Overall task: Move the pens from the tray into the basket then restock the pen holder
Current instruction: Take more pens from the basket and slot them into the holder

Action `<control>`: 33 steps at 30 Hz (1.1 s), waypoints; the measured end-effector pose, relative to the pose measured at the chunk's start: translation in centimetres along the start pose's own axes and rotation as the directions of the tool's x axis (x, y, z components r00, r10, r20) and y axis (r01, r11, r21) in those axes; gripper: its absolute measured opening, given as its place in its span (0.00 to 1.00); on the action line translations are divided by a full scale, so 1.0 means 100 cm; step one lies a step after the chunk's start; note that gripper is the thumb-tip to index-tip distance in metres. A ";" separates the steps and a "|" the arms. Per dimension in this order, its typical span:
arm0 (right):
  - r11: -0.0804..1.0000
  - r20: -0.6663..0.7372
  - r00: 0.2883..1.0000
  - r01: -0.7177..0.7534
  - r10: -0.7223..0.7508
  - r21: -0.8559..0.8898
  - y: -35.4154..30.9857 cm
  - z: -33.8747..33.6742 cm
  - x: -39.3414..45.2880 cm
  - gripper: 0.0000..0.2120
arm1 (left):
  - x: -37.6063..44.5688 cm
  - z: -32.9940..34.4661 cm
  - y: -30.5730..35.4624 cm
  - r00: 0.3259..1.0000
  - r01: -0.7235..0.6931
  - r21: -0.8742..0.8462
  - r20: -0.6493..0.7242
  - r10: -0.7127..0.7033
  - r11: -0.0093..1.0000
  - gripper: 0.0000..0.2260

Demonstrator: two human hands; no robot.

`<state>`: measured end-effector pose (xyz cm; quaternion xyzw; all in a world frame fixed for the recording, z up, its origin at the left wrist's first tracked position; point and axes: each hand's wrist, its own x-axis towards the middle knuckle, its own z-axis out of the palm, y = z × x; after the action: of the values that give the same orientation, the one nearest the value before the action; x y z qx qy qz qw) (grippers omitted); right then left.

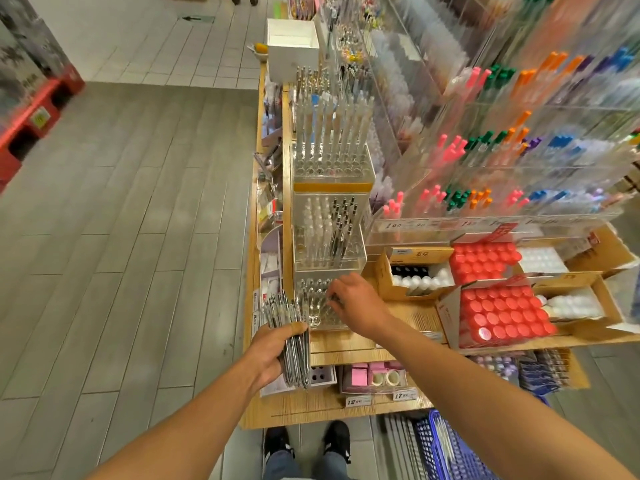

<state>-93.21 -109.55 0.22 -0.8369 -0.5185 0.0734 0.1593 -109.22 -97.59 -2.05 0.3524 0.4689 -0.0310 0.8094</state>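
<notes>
Two dark shoes (306, 441) at bottom centre, standing on grey tile in front of a wooden shelf unit (301, 407). To their right, on the floor, a blue basket (446, 445) with pale, blurred pens lying in it.

Left hand (273, 355) low at the shelf's front left corner, closed around a thick bundle of pens (292, 337), silver-grey with dark tips. Bundle stands roughly upright, fanned at the top, thumb across its front.

Right hand (356, 299) reaches over the upper wooden ledge to a clear pen holder (318, 306). Fingers pinched narrow on something small and dark at the holder's top; too blurred to tell whether it is a single pen. Holder's grid of holes looks mostly unfilled; a few pen ends show at its far edge.

Below the ledge: pink boxes (367, 372) and white price tags (405, 395) on the lower shelf.

Right of the hands: cardboard cartons with red-capped bottles (502, 315) packed tight, white-capped ones beside them.

Behind the near holder, a second clear holder (329, 233) with dark and clear pens, then a taller one (332, 140) of pale pens standing upright. Further right, acrylic racks of coloured pens (502, 140): pink, green, orange, blue. At the far end, a white box (292, 46).
</notes>
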 end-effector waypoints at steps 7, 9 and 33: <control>0.997 -0.033 0.998 0.045 -0.048 -0.066 -0.003 0.007 0.007 0.06 | 0.002 -0.002 0.008 0.996 -0.007 -0.008 0.086 0.007 1.000 0.18; 0.996 -0.013 0.999 0.038 -0.039 -0.079 -0.003 0.006 0.007 0.08 | 0.003 0.000 0.009 0.995 -0.004 0.002 0.103 0.004 1.000 0.17; 0.570 0.314 0.907 -0.421 0.280 0.706 -0.008 -0.048 0.010 0.06 | -0.007 -0.005 0.004 0.993 -0.043 -0.094 0.102 0.053 0.995 0.18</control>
<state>-92.07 -109.18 5.03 -0.7684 -0.2736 0.3836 0.4331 -109.85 -97.15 -1.45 0.3238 0.4181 -0.0083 0.8487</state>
